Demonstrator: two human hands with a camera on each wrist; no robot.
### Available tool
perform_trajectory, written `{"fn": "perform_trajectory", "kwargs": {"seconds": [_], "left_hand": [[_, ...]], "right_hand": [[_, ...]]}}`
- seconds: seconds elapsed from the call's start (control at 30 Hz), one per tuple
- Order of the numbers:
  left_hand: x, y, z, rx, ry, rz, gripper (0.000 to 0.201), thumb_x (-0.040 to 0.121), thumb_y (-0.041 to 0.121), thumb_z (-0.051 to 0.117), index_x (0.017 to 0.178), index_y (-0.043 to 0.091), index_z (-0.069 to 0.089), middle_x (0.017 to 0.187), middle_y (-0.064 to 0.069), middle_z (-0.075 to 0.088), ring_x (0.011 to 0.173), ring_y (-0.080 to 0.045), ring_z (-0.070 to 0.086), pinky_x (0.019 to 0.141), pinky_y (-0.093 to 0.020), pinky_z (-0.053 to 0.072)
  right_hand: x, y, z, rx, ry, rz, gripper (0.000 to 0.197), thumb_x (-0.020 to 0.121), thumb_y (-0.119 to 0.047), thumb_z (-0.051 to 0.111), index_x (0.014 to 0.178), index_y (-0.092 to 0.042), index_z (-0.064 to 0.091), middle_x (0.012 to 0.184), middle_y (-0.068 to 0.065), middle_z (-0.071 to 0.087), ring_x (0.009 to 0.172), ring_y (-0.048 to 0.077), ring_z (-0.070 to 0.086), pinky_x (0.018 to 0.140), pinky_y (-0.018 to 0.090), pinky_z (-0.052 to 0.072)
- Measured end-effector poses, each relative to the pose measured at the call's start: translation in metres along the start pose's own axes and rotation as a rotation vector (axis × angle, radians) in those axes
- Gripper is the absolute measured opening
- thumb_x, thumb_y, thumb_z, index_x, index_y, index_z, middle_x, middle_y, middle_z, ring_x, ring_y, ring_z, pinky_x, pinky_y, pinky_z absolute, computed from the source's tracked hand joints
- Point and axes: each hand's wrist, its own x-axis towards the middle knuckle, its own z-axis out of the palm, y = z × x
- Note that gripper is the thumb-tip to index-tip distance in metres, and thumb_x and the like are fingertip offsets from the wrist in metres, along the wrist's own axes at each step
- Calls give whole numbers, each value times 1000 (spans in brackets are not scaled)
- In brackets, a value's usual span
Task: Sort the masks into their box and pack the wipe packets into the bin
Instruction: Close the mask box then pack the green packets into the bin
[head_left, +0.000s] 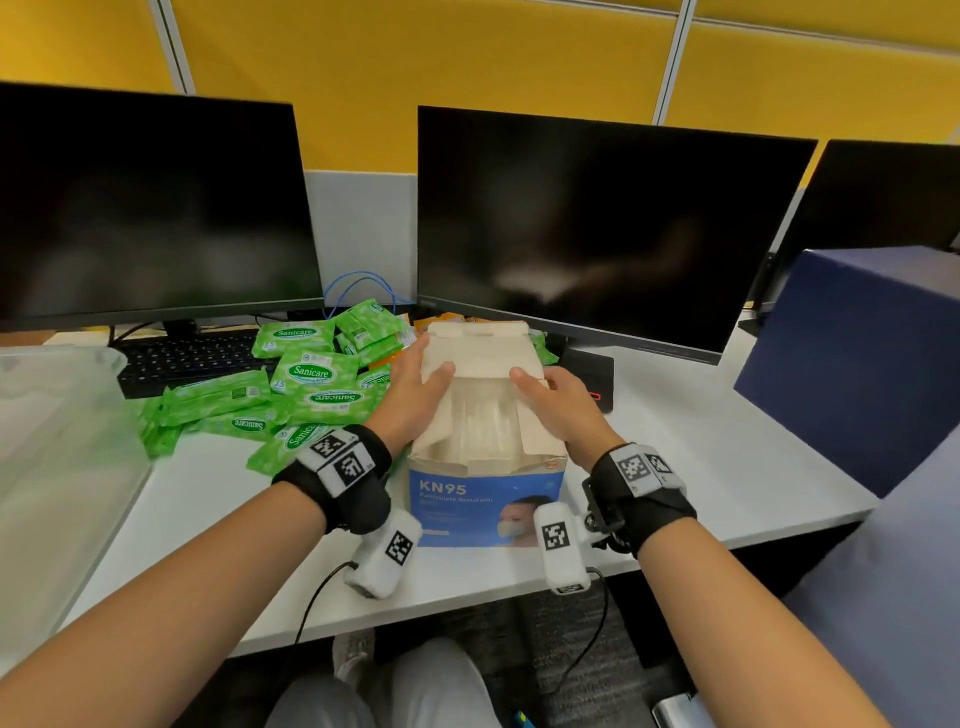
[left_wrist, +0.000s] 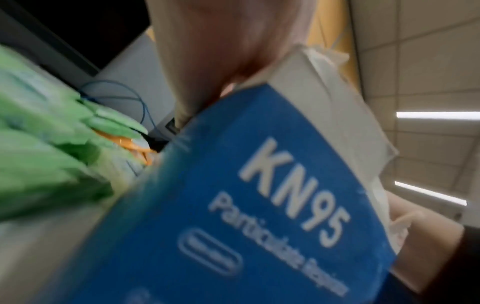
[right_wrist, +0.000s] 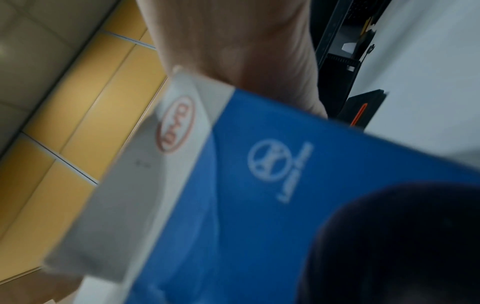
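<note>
The blue KN95 mask box (head_left: 483, 499) stands upright near the desk's front edge, its top open. Masks in clear wrappers (head_left: 480, 415) fill it. My left hand (head_left: 415, 387) and right hand (head_left: 556, 400) hold the beige lid flap (head_left: 478, 348) from either side, with a thumb on its near face. In the left wrist view the box front (left_wrist: 272, 205) sits under my palm (left_wrist: 221, 51); the right wrist view shows the box (right_wrist: 259, 185) under my other palm (right_wrist: 233, 51). Green Sanicare wipe packets (head_left: 311, 384) are heaped to the left of the box, and the clear bin (head_left: 62, 415) stands at far left.
Two dark monitors (head_left: 597, 223) stand at the back, with a black keyboard (head_left: 192, 353) under the left one. A dark blue fabric box (head_left: 857, 364) is at right. Orange packets (head_left: 447, 318) and a blue cable (head_left: 358, 283) lie behind the pile.
</note>
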Motion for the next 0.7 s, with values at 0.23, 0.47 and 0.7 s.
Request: {"fn": "perform_trajectory", "kwargs": {"seconds": [0.23,0.47,0.7], "left_hand": [[12,-6,5,-16,-5,31,39,101,8,39,140,4,37,139,-7,48,131,-19,42,103,-24,31],[28,10,9,1,179,158,38,95,-9,32,126,1,51,118,-10,58,105,-16,52,80,-17,45],[-6,42,-10,159,377,602,39,84,-13,34,113,2,56,111,-6,55,103,-10,50,92,-8,38]], "right_hand": [[3,0,5,106,84,-254,40,89,-37,64,122,-19,52,118,-2,63,105,10,62,85,25,53],[-1,-27,-6,-177,247,-660,72,78,-50,67,134,-15,39,132,0,41,115,9,47,91,13,46],[-27,-37,-36,-409,145,-773,17,94,-25,56,104,-16,67,101,-7,63,96,5,57,79,21,50]]}}
